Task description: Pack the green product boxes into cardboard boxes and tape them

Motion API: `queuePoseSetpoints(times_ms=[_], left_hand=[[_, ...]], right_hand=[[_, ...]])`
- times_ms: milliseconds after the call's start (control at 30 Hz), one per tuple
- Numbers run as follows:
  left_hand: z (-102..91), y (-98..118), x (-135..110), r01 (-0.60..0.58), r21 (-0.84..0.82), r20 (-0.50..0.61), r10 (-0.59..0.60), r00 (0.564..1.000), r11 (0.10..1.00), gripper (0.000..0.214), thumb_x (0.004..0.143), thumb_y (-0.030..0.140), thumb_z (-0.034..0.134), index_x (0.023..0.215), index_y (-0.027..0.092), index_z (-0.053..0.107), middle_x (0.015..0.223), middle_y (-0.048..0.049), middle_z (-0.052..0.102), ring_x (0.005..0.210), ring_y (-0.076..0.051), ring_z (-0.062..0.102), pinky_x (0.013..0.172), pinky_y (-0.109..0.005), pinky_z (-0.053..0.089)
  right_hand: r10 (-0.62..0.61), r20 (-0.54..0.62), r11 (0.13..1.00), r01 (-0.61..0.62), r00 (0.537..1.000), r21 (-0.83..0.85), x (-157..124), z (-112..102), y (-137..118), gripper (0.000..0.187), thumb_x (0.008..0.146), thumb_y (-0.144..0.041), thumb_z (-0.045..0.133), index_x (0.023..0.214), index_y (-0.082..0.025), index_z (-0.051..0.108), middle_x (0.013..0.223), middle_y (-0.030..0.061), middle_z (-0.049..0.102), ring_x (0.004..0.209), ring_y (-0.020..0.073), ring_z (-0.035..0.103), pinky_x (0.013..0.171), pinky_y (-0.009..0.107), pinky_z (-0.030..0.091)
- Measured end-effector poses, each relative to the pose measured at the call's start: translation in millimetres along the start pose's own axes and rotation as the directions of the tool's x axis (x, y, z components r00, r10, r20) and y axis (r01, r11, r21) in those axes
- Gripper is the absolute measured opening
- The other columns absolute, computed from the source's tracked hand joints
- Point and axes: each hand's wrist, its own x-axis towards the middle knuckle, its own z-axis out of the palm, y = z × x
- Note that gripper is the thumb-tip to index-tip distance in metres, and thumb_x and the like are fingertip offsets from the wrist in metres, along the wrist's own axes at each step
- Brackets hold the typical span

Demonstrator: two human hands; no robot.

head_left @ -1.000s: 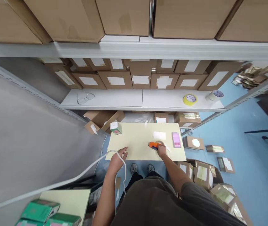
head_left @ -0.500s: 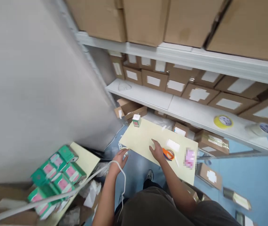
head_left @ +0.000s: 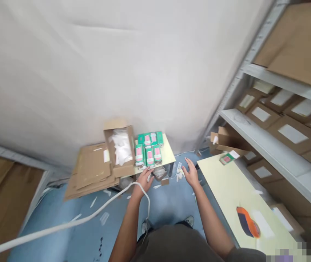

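Observation:
My left hand (head_left: 144,180) is open, its fingers reaching toward the front edge of a small cream table (head_left: 168,156). Several green boxes with pink fronts (head_left: 150,155) stand close together there, just beyond the fingertips; whether they touch the table edge I cannot tell. My right hand (head_left: 191,175), empty with fingers apart, hovers over the floor between that table and a longer cream table (head_left: 218,185). A single green box (head_left: 228,157) lies at the far end of the longer table. A white cable (head_left: 95,213) passes across my left wrist.
An open cardboard box (head_left: 122,149) holding white plastic sits left of the green boxes, beside flattened cardboard (head_left: 92,167). On the right table lies a blurred orange and dark object (head_left: 248,222). Shelving (head_left: 270,131) with cartons stands at right. Paper scraps litter the blue floor (head_left: 166,203).
The view has swung left, bringing the green boxes from the lower left to ahead of me. Both hands are now turned toward the small table, and the longer table has shifted right.

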Motion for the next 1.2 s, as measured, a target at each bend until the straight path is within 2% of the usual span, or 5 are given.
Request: queuePoseSetpoints(times_ms=[167,333,567,967,1200], left_hand=[[-87.1,-103,-78,0.182,-0.04,-0.175,-0.186,0.967,0.983,0.046,0.097,0.032,0.061,0.14,0.023,0.076,0.154,-0.0135,0.069,0.146,-0.032,0.064,0.126,-0.053,0.051],[-170.4,-172,-147,0.306,-0.045,-0.303,-0.305,0.903,0.951,0.045,0.098,0.036,0.062,0.139,0.024,0.076,0.151,-0.013,0.072,0.147,-0.031,0.064,0.126,-0.052,0.051],[-225.2,-237,-204,0.472,-0.135,-0.389,-0.485,0.783,0.871,0.049,0.097,0.038,0.061,0.142,0.022,0.073,0.152,-0.0148,0.07,0.147,-0.032,0.063,0.129,-0.055,0.047],[-274.4,-349,-200,0.703,-0.168,-0.32,-0.712,0.624,0.691,0.057,0.086,0.03,0.073,0.142,0.019,0.071,0.163,-0.0188,0.061,0.158,-0.037,0.053,0.129,-0.058,0.046],[-301.6,-429,-130,0.646,-0.168,-0.249,-0.666,0.703,0.745,0.048,0.081,0.032,0.074,0.127,0.019,0.073,0.144,-0.0197,0.074,0.153,-0.041,0.057,0.123,-0.065,0.049]], right_hand=[[-0.135,0.137,0.99,0.128,0.981,0.054,-4,119,-89,0.055,0.106,-0.048,0.056,0.152,-0.02,0.068,0.158,0.0192,0.065,0.15,0.0348,0.058,0.125,0.06,0.05],[-0.275,0.294,0.959,0.24,0.915,0.149,-14,226,-173,0.053,0.105,-0.046,0.058,0.152,-0.021,0.068,0.157,0.0184,0.067,0.149,0.0339,0.06,0.127,0.058,0.048],[-0.341,0.495,0.94,0.281,0.799,0.194,-17,349,-251,0.054,0.102,-0.038,0.06,0.154,-0.024,0.067,0.163,0.0155,0.062,0.153,0.0341,0.056,0.131,0.059,0.042],[-0.217,0.766,0.966,0.246,0.605,0.079,7,537,-284,0.059,0.087,-0.021,0.077,0.146,-0.02,0.069,0.177,0.0198,0.043,0.164,0.0398,0.04,0.132,0.059,0.038],[0.024,0.787,0.965,0.191,0.616,-0.178,25,613,-270,0.04,0.084,-0.021,0.08,0.123,-0.021,0.072,0.169,0.02,0.052,0.154,0.0366,0.054,0.12,0.052,0.049]])
